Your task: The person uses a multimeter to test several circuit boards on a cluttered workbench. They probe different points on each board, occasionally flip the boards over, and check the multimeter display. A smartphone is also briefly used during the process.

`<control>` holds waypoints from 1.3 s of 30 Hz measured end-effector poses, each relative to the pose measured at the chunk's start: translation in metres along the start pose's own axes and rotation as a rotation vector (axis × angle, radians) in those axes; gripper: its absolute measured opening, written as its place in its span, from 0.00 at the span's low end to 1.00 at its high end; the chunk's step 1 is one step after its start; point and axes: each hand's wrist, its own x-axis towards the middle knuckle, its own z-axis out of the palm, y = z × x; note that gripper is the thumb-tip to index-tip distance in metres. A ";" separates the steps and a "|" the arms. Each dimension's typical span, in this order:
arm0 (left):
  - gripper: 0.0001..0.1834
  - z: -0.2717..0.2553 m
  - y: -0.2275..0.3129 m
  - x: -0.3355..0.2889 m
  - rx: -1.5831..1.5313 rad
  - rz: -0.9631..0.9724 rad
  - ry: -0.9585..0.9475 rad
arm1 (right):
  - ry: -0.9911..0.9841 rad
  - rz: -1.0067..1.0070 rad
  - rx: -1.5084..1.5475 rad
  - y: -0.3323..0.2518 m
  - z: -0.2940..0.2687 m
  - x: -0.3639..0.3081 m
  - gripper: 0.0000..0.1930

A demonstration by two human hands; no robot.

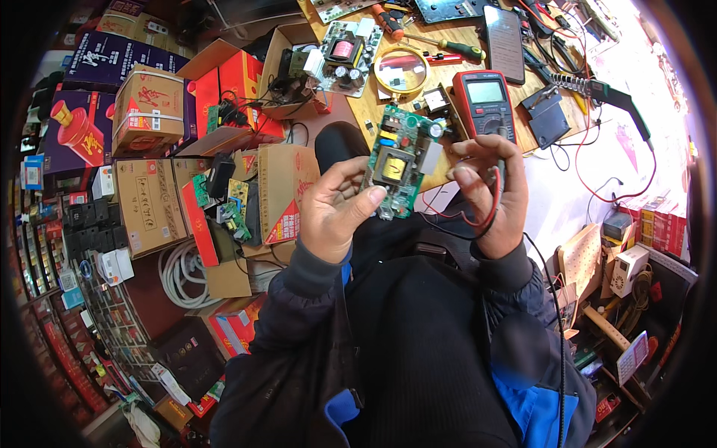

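Note:
My left hand (334, 207) grips a green circuit board (409, 133) by its near left edge, thumb on top. The board is tilted up above my lap and carries a yellow-topped transformer (393, 167), capacitors and a pale heat sink. To its right, my right hand (499, 200) is closed round red and black test leads (495, 181), which loop down between the hands. The probe tips are hard to make out among my fingers. Just beyond that hand lies a red multimeter (484, 92) with a lit grey screen.
On the wooden bench (361, 112) are a second circuit board (345, 56), a magnifying glass (401, 71), a screwdriver (455, 47), a phone (505, 43) and a soldering iron (597, 88). Cardboard boxes (153, 205) crowd the left, one (224, 198) holding circuit boards. A coiled white cable (183, 272) lies below.

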 end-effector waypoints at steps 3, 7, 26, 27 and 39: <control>0.24 -0.007 0.005 -0.001 0.050 0.016 0.071 | 0.001 -0.101 -0.118 -0.002 -0.004 -0.004 0.27; 0.26 -0.016 0.006 -0.003 0.173 0.027 0.108 | -0.081 -0.127 -0.078 -0.001 -0.004 -0.007 0.25; 0.25 -0.033 -0.008 -0.013 0.028 -0.104 0.141 | -0.130 -0.090 -0.190 0.011 0.010 -0.016 0.28; 0.25 -0.032 -0.007 -0.013 0.052 -0.102 0.149 | -0.133 -0.087 -0.193 0.011 0.010 -0.016 0.28; 0.22 -0.020 0.000 -0.015 0.067 -0.079 0.188 | -0.194 -0.172 -0.220 0.017 0.012 -0.012 0.27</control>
